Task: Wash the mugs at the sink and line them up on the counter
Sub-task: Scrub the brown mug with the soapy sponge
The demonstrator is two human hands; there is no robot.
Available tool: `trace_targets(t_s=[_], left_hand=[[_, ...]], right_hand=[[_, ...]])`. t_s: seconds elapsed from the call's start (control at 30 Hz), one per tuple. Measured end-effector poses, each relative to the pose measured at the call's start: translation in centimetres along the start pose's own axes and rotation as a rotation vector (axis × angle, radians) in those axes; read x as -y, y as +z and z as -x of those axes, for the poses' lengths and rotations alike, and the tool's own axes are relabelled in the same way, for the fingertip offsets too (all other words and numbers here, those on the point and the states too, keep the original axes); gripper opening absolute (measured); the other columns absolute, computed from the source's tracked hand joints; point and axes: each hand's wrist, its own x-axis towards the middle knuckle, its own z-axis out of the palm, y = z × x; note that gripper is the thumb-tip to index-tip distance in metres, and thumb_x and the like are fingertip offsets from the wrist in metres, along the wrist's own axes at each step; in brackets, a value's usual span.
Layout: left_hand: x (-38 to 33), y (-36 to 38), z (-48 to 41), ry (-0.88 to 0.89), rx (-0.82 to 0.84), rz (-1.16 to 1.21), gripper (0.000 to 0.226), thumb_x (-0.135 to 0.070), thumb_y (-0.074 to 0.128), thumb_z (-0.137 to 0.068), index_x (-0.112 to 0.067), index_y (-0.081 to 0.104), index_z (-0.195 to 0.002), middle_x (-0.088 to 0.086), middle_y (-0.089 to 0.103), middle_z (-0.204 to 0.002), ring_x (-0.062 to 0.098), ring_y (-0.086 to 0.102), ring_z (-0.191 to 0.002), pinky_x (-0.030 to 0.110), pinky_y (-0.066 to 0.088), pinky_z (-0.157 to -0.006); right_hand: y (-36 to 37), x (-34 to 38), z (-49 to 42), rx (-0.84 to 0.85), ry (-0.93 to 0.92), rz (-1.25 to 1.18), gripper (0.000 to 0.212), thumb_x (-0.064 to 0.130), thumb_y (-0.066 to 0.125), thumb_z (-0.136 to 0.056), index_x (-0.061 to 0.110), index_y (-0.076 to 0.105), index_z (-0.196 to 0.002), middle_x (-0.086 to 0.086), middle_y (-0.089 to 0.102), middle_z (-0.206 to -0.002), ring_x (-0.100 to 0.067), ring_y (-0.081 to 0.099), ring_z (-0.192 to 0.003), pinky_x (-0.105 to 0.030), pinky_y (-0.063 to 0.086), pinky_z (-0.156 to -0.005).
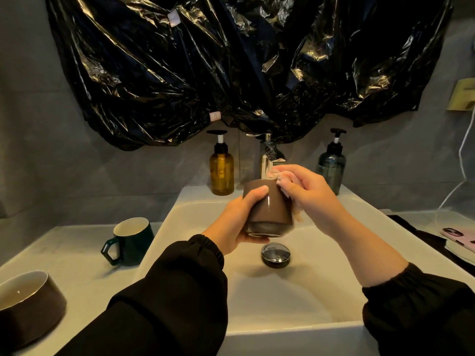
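Your left hand (235, 223) wraps fingers and thumb round the brown mug (270, 209), holding it above the white sink (180, 211) just in front of the tap (267, 160), its base tipped toward you. Your right hand (308, 194) is curled round a pale pink cloth (284, 176), pressing it against the mug's rim and right side. On the tabletop (84, 273) left of the sink, a dark green mug (131, 240) stands upright near the basin wall, and a wide dark brown vessel (28, 307) sits nearer you.
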Motion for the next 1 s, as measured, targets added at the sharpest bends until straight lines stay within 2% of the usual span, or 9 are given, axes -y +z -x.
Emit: trace_targets(t_s=[0.1, 0.2, 0.43, 0.57, 0.63, 0.73, 0.83, 0.9, 1.0], left_hand=[[0.1, -0.2, 0.1, -0.029, 0.021, -0.084, 0.05, -0.055, 0.057, -0.082, -0.023, 0.054, -0.12, 0.01, 0.068, -0.11, 0.026, 0.067, -0.095, 0.037, 0.057, -0.067], [0.3, -0.1, 0.2, -0.061, 0.048, -0.192, 0.049, -0.054, 0.057, -0.083, -0.021, 0.054, -0.119, 0.01, 0.068, -0.109, 0.025, 0.068, -0.09, 0.036, 0.057, -0.066], [-0.1, -0.4, 0.3, -0.122, 0.074, -0.137, 0.052, -0.066, 0.049, -0.08, -0.025, 0.054, -0.111, 0.011, 0.067, -0.107, 0.026, 0.066, -0.096, 0.038, 0.056, -0.072], [-0.4, -0.9, 0.0, -0.164, 0.105, 0.081, 0.064, -0.072, 0.044, -0.074, -0.022, 0.053, -0.113, 0.011, 0.065, -0.11, 0.028, 0.062, -0.1, 0.038, 0.053, -0.076], [-0.4, -1.1, -0.1, -0.192, 0.139, 0.145, 0.071, -0.075, 0.037, -0.078, -0.022, 0.05, -0.123, 0.012, 0.063, -0.116, 0.031, 0.061, -0.102, 0.039, 0.053, -0.076], [-0.4, -1.3, 0.0, -0.204, 0.194, 0.194, 0.07, -0.074, 0.043, -0.07, -0.023, 0.055, -0.116, 0.013, 0.06, -0.121, 0.035, 0.058, -0.109, 0.046, 0.051, -0.086], [-0.6, -1.1, 0.1, -0.22, 0.209, 0.177, 0.065, -0.071, 0.047, -0.07, -0.026, 0.055, -0.115, 0.012, 0.057, -0.123, 0.036, 0.051, -0.116, 0.052, 0.043, -0.099], [-0.5, -1.1, 0.0, -0.179, 0.178, 0.147, 0.058, -0.07, 0.044, -0.076, -0.026, 0.056, -0.113, 0.01, 0.058, -0.125, 0.033, 0.05, -0.118, 0.052, 0.041, -0.101], [-0.3, -0.9, -0.1, -0.081, 0.198, 0.186, 0.057, -0.066, 0.042, -0.077, -0.023, 0.061, -0.111, 0.009, 0.063, -0.119, 0.028, 0.054, -0.114, 0.047, 0.044, -0.096]], right_hand=[[-1.5, -0.2, -0.2, 0.211, 0.152, -0.008, 0.023, 0.004, 0.063, -0.088, 0.02, 0.067, -0.104, -0.001, 0.068, -0.099, -0.01, 0.062, -0.095, -0.027, 0.05, -0.085], [-2.2, -0.5, 0.0, 0.325, 0.248, -0.011, 0.021, -0.003, 0.07, -0.078, 0.011, 0.069, -0.094, -0.01, 0.066, -0.087, -0.017, 0.061, -0.084, -0.032, 0.049, -0.079], [-2.6, -1.4, 0.0, 0.271, 0.351, -0.223, 0.023, -0.014, 0.06, -0.081, 0.004, 0.067, -0.093, -0.012, 0.065, -0.083, -0.02, 0.063, -0.078, -0.028, 0.054, -0.069], [-3.7, -2.5, -0.5, 0.214, 0.392, -0.408, 0.029, 0.001, 0.065, -0.067, 0.004, 0.067, -0.096, -0.015, 0.065, -0.086, -0.027, 0.062, -0.083, -0.036, 0.053, -0.07], [-4.0, -2.8, -0.8, 0.258, 0.415, -0.497, 0.035, 0.008, 0.078, -0.062, 0.005, 0.065, -0.095, -0.016, 0.064, -0.087, -0.031, 0.061, -0.084, -0.039, 0.053, -0.073], [-4.1, -2.7, -0.9, 0.383, 0.452, -0.644, 0.057, 0.021, 0.091, -0.051, 0.005, 0.062, -0.098, -0.016, 0.065, -0.086, -0.031, 0.064, -0.083, -0.041, 0.054, -0.075], [-3.8, -2.6, -0.9, 0.452, 0.519, -0.73, 0.058, 0.015, 0.09, -0.055, 0.004, 0.059, -0.103, -0.015, 0.067, -0.088, -0.031, 0.065, -0.086, -0.045, 0.053, -0.084], [-3.8, -2.7, -0.7, 0.391, 0.613, -0.784, 0.065, 0.007, 0.093, -0.044, 0.004, 0.063, -0.102, -0.015, 0.067, -0.088, -0.032, 0.065, -0.086, -0.048, 0.05, -0.089], [-3.3, -2.4, -0.4, 0.271, 0.746, -0.863, 0.045, -0.007, 0.088, -0.037, 0.001, 0.07, -0.077, -0.015, 0.068, -0.076, -0.032, 0.068, -0.073, -0.054, 0.055, -0.077]])
